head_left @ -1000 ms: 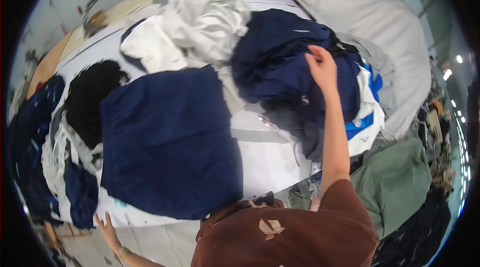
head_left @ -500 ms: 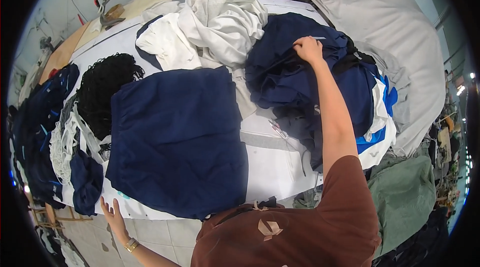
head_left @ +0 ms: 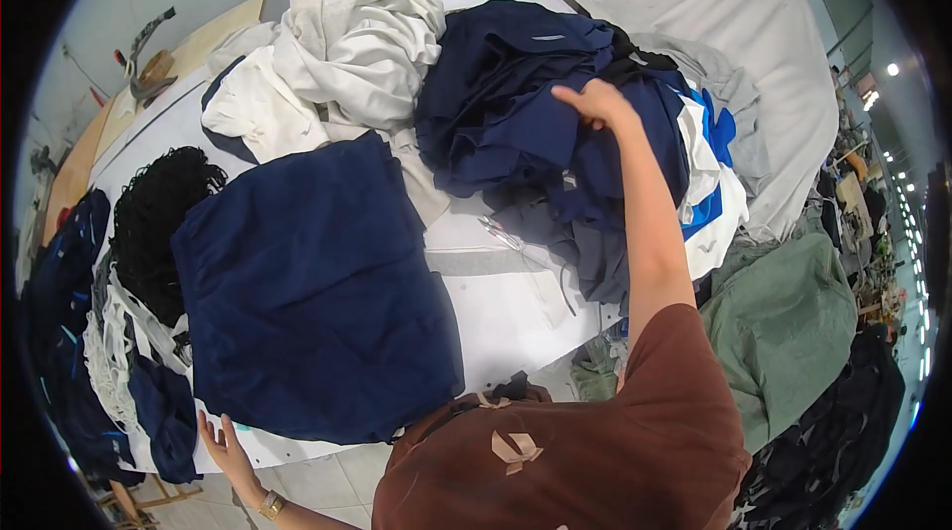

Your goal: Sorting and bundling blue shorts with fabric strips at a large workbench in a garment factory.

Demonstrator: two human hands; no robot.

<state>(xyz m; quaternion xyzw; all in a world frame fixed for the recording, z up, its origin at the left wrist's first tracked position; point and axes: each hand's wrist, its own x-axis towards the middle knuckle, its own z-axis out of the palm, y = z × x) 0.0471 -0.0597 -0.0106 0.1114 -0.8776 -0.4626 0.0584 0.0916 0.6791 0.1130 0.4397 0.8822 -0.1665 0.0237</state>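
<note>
My right hand (head_left: 602,104) is over the pile of navy garments (head_left: 486,84) at the far right of the table. Its fingers are curled at the edge of a navy garment (head_left: 543,128), with the thumb lying across the cloth. By the table's near left edge, my left hand (head_left: 228,446) has its fingers spread and holds nothing. A flat stack of navy garments with a gathered waistband (head_left: 317,292) lies just beyond it. Next to that hand, a crumpled navy cloth (head_left: 164,416) hangs at the edge.
White cloth (head_left: 362,54) is heaped at the back. Black stringy strips (head_left: 154,223) and white strips (head_left: 104,361) lie left. A small slim tool (head_left: 501,233) rests on the white table (head_left: 506,322). Blue and white pieces (head_left: 704,163) stick out right, beside a large pale covered heap (head_left: 724,44).
My right hand has moved nearer and rightward over the navy pile, and a flap of navy cloth now lies turned under it. My left hand stays open by the edge. The view has shifted.
</note>
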